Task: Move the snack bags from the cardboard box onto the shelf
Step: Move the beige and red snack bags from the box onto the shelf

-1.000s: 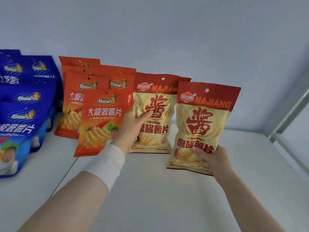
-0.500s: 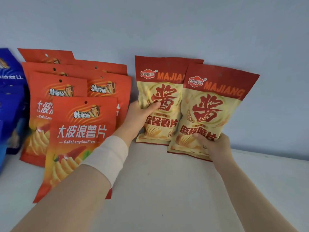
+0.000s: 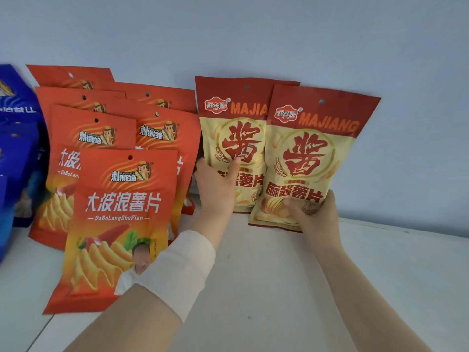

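**Standing Two MAJIANG Bags Against the Back Wall**

Gripping the right MAJIANG bag by its lower edge, the right hand is curling thumb and fingers around the bottom seal. This bag is standing with its long axis near vertical, tilting slightly right at the top, its base at or just above the shelf; contact there is not clear. It is overlapping the right edge of the left MAJIANG bag, which is leaning on the wall.

The left hand is holding the left bag at its lower left edge, thumb lying across the front, the other fingers hidden behind. A pale wrist wrap is covering that forearm.

Each bag is rising straight above its hand, so the coming release probably depends on both bases resting flat and both tops leaning back.

Further left, orange chip bags are standing in overlapping rows, with blue bags beyond. No cardboard box is in view.
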Motion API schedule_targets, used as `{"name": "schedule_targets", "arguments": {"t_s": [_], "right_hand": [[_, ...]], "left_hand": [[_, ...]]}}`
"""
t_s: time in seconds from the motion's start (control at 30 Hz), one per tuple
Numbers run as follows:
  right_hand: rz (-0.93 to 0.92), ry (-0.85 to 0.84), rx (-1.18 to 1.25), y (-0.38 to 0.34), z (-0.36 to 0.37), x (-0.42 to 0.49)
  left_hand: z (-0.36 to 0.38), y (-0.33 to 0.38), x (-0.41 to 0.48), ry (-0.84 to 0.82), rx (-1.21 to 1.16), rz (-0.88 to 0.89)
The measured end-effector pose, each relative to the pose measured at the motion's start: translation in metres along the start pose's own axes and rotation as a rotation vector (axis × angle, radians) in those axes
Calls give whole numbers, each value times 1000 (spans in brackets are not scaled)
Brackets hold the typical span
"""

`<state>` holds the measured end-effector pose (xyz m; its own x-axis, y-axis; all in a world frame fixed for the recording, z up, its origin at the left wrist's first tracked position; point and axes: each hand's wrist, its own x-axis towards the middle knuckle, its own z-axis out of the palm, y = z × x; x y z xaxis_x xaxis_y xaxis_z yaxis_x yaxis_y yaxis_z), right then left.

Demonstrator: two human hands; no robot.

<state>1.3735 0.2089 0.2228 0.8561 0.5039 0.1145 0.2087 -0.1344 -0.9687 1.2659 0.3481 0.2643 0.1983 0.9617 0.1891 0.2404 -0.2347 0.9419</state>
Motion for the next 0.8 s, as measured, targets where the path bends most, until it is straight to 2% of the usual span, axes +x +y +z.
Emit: {"name": "schedule_targets", "arguments": {"t_s": [0.17,0.23,0.3,0.37,0.43,0.5,0.57,0.63,0.8], "right_hand": [[-28,101,-264,10,-1,-25],[-80,188,-444,6,-5,-44],[-158,192,-592,-3,-10,-67],[-202,88,-740,-13,-16,-89],[-253,-49,-925,-24,-22,-115],[-315,-160,-1068,-34,-26,-149],[-367,-254,-1151,-41,-28,-189],[-424,-342,-1209,-46,-27,-230],[-568,-482,-1172,-70,-3,-334]], "left_hand": [[-1,-11,-17,-3,45,-75],[-8,-11,-34,-29,78,-8],[-21,-9,-57,-81,172,119],[-43,-6,-80,-151,409,320],[-72,-3,-100,-220,782,537],[-110,-3,-122,-274,1064,648],[-151,-8,-151,-311,1250,676],[-194,-17,-184,-326,1337,680],[-314,-35,-254,-318,1445,498]]}}
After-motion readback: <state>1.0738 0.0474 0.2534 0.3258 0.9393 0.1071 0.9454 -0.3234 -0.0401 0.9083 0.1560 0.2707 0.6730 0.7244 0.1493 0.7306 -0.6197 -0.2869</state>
